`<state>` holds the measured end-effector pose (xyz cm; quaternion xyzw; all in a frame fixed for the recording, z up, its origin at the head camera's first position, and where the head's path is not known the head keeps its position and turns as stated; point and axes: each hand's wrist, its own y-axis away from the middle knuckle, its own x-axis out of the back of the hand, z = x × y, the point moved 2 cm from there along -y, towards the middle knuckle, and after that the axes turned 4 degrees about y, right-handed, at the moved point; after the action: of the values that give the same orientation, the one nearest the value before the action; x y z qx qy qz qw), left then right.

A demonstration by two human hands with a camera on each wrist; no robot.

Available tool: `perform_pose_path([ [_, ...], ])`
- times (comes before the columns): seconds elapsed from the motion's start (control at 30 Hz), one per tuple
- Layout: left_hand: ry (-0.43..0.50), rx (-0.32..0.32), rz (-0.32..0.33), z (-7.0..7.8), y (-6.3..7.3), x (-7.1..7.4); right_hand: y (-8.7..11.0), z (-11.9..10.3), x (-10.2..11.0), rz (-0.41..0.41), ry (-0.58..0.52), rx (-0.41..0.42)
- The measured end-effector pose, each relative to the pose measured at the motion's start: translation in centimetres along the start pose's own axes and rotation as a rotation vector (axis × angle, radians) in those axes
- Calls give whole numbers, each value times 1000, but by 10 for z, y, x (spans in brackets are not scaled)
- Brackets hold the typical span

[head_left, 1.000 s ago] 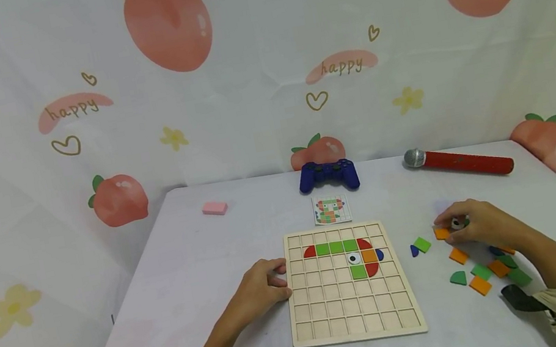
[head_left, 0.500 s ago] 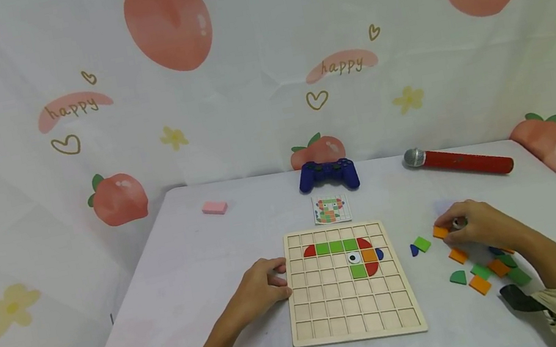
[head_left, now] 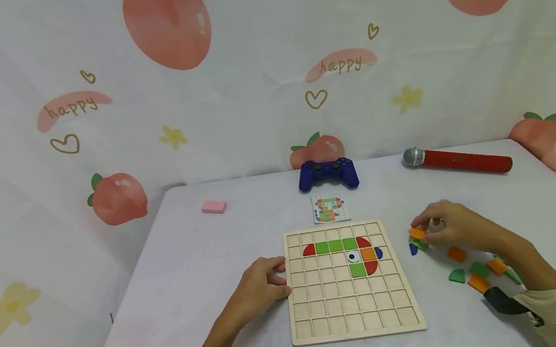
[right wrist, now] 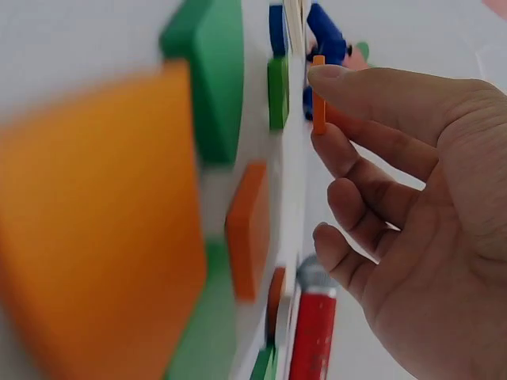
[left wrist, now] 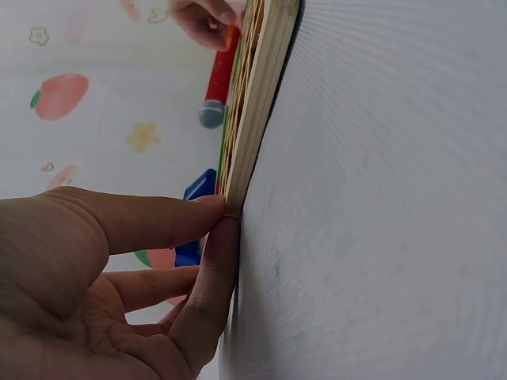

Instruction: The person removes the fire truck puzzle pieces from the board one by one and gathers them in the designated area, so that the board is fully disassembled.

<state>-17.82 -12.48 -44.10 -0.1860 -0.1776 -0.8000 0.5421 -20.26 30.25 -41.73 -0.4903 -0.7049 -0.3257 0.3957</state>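
Observation:
A wooden grid board (head_left: 330,313) lies on the table with red, green, orange and blue tiles and one eye tile set in its upper cells. My left hand (head_left: 260,288) holds its left edge, thumb and index finger at the rim; the left wrist view shows both fingertips right against the board's side (left wrist: 261,87). Between thumb and finger, my right hand (head_left: 457,225) pinches an orange square tile (right wrist: 319,95). This tile is raised close over a green square tile (head_left: 420,245) and a blue rounded tile (head_left: 413,249), to the right of the board.
Several loose orange and green tiles lie under and beside the right forearm, among them an orange square (head_left: 457,255) and a green rounded piece (head_left: 457,276). Behind the board are a pattern card (head_left: 331,208), a blue game controller (head_left: 327,174), a red microphone (head_left: 465,161) and a pink block (head_left: 214,207).
My right hand has moved left toward the board with the orange square tile, and now overlaps the green tile. The left hand has stayed at the board's edge.

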Motion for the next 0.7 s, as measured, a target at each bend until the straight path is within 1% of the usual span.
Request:
perform_pose_path([
  [0.07, 0, 0, 0, 0, 0, 0, -3, -8, -3, -5, -16, 6],
  [0.13, 1, 1, 2, 0, 0, 0, -6, -15, -5, -7, -24, 28],
  [0.37, 1, 13, 8, 2, 0, 0, -18, -45, -11, -23, -32, 136],
  [0.57, -1, 17, 11, 2, 0, 0, -32, -69, -19, -57, -14, 189],
  [0.7, 5, 18, 10, 2, 1, 0, -42, -84, -28, -87, -26, 208],
])
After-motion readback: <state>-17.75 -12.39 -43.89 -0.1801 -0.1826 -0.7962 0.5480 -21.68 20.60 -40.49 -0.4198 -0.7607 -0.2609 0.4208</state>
